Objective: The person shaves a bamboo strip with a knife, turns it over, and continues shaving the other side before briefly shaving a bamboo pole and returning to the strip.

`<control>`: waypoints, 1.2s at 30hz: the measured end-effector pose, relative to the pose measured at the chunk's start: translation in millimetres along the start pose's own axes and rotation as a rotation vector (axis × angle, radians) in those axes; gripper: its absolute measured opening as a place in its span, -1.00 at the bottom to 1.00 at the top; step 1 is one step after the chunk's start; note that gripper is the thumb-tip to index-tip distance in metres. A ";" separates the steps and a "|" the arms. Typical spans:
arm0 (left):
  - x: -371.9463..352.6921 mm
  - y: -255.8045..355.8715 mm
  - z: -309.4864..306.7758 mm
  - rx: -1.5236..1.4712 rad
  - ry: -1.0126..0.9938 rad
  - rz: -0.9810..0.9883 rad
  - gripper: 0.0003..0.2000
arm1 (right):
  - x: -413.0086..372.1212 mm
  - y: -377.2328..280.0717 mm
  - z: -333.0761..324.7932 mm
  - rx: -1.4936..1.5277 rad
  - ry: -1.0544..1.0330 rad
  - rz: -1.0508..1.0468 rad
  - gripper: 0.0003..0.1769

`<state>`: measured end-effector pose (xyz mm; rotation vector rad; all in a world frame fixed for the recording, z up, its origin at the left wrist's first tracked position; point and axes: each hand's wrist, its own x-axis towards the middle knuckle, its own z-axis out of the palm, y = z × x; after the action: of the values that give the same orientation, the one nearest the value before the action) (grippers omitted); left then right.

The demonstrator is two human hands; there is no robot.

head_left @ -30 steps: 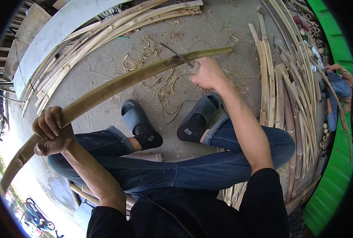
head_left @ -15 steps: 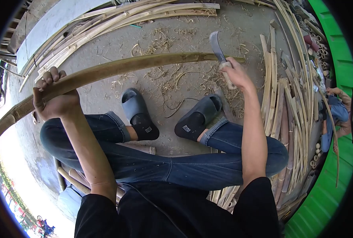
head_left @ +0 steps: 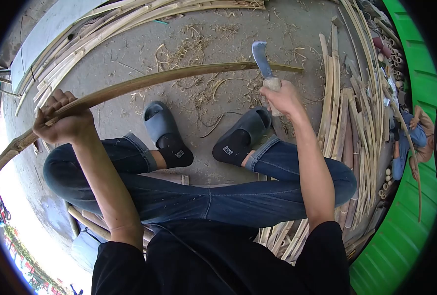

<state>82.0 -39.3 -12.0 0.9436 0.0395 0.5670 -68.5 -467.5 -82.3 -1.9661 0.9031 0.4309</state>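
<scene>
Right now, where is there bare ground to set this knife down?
Bare concrete between the held bamboo strip and the far strip pile, and left of the left sandal. Crowded: shavings by the feet, stacked strips on the right.

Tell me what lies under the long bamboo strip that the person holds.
Below the bamboo strip: bare concrete floor and loose shavings. The left hand hides the stretch that its fingers grip.

Split bamboo slats (head_left: 356,123) lie stacked at 3 o'clock. A second slat bundle (head_left: 105,29) lies at 11 o'clock. Shavings (head_left: 189,46) litter the concrete floor (head_left: 130,64) at 12 o'clock. A green wall (head_left: 417,59) and a co-worker (head_left: 410,142) occupy the 3 o'clock edge.
</scene>
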 end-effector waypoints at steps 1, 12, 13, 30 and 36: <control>0.4 0.3 -2.8 -0.023 -0.026 0.000 -0.65 | -11.2 2.5 -0.1 -0.038 0.025 0.018 -0.52; 23.2 9.5 -37.2 -0.168 -0.188 -0.086 -0.72 | -17.9 14.3 28.5 -0.196 0.143 -0.156 -0.57; 22.7 9.4 -35.5 -0.168 -0.191 -0.084 -0.72 | -3.6 19.2 23.0 -0.208 0.173 -0.105 -0.57; 14.6 15.4 -22.8 -0.008 -0.027 0.024 -0.70 | -25.8 18.8 44.7 0.081 0.141 -0.055 -0.67; 14.2 18.8 -20.8 0.083 0.048 0.019 -0.73 | -48.4 17.1 82.9 0.134 0.132 -0.182 -0.74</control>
<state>80.0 -8.3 -6.9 1.0114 0.0979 0.6090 -109.3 -382.6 -107.2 -1.9492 0.8038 0.1337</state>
